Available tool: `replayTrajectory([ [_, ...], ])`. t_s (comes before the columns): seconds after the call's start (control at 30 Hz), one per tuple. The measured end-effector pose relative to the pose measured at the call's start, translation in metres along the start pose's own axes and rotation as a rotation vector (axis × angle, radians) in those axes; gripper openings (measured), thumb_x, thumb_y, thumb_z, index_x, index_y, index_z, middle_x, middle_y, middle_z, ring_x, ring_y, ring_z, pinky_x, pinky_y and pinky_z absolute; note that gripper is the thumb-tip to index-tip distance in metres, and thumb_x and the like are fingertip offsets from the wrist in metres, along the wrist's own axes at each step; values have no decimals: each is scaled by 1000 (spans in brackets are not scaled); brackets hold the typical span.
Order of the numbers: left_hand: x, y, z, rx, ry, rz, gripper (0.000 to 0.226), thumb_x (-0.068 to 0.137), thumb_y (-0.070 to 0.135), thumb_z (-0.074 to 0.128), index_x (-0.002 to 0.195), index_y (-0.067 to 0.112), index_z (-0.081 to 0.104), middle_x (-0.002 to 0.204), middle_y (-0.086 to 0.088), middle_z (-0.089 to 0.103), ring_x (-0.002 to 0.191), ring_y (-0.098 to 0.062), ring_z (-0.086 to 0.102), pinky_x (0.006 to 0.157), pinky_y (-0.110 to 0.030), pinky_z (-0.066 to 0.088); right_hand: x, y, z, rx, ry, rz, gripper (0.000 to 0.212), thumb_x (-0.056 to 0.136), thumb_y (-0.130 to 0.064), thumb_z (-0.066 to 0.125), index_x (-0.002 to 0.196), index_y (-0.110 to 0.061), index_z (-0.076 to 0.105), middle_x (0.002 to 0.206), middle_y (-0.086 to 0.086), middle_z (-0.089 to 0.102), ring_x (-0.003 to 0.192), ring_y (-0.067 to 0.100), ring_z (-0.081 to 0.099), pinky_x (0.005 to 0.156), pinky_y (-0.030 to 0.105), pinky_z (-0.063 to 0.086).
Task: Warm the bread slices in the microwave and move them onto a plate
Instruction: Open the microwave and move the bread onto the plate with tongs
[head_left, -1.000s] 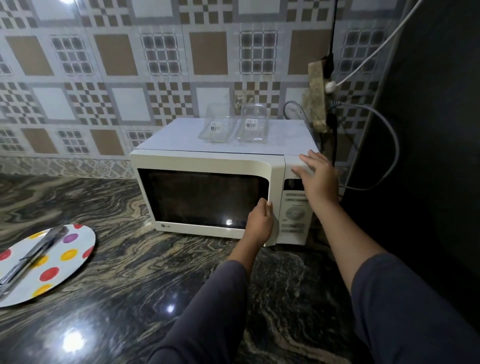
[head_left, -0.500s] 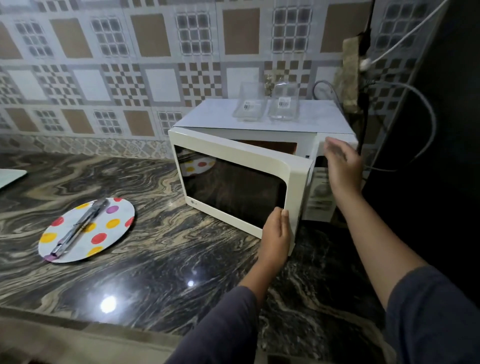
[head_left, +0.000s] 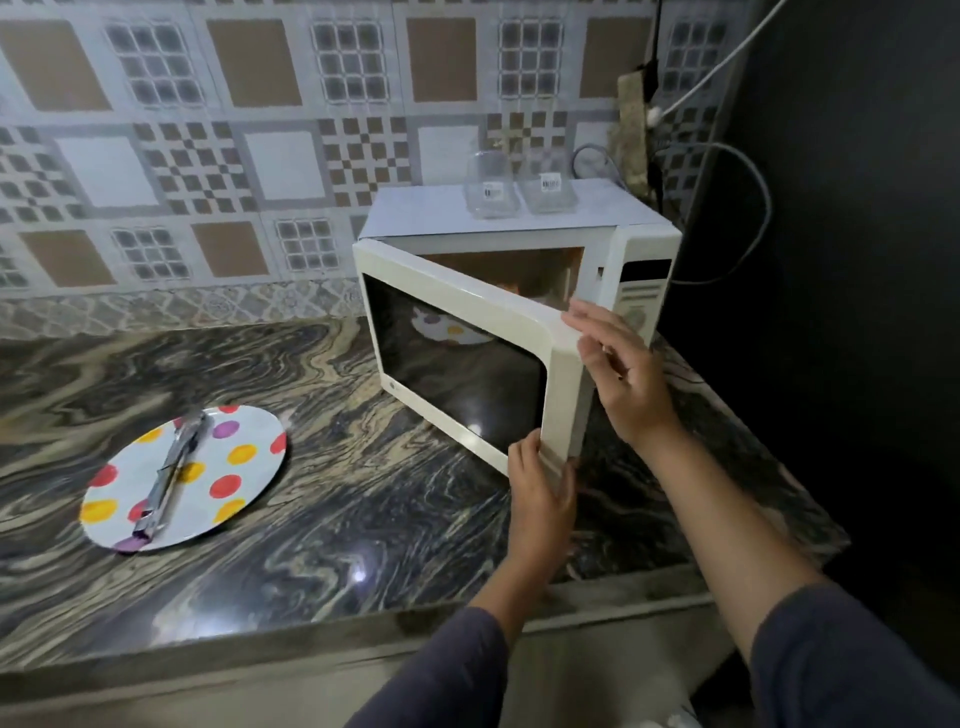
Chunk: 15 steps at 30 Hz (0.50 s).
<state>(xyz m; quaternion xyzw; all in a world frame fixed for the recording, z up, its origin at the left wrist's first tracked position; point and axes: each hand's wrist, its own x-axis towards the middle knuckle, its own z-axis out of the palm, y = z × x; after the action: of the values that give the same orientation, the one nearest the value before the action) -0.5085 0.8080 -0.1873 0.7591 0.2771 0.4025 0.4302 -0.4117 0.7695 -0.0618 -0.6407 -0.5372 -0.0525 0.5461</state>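
The logo on the microwave door (head_left: 467, 384) is too blurred to read. The door has swung wider: the left hand (head_left: 540, 493) grips its lower corner, and the right hand (head_left: 628, 379), straight-fingered, now touches its top corner. The plate (head_left: 192, 525) lies left on the worktop (head_left: 363, 493).

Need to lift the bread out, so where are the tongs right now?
Head view, left side: the tongs lie across the spotted plate on the counter, left of the open microwave door.
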Motion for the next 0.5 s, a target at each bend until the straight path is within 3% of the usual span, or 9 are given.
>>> replayTrajectory([
  [0.1, -25, -3, -33, -30, -10, 6, 50, 97, 24, 44, 142, 14, 26, 135, -1, 32, 125, -12, 36, 107, -27, 35, -22, -32, 21, -74, -25, -56, 35, 95, -19, 48, 127, -7, 55, 136, -2, 48, 125, -4, 39, 103, 4, 28],
  [0.23, -51, -6, -82, -62, -32, -36, 59, 99, 26, 37, 150, 19, 7, 152, 3, 21, 139, -5, 22, 114, -28, 25, -41, -70, 54, -139, 10, -133, 38, 92, -26, 54, 122, -5, 60, 129, 8, 58, 120, 6, 49, 102, 15, 39],
  [0.4, -65, -20, -139, -112, -57, -113, 60, 101, 21, 32, 149, 22, -4, 150, 19, 0, 140, 3, 4, 115, -20, 11, -56, -112, 102, -128, 32, -169, 38, 86, -29, 59, 118, -8, 63, 124, 7, 60, 118, 17, 53, 104, 25, 39],
  [0.5, -71, -27, -169, -116, -31, -188, 59, 102, 22, 29, 148, 22, -6, 145, 22, -3, 136, 7, 0, 112, -14, 8, -59, -132, 129, -161, -18, -163, 40, 86, -32, 58, 118, -9, 62, 122, 8, 60, 115, 25, 54, 104, 15, 30],
])
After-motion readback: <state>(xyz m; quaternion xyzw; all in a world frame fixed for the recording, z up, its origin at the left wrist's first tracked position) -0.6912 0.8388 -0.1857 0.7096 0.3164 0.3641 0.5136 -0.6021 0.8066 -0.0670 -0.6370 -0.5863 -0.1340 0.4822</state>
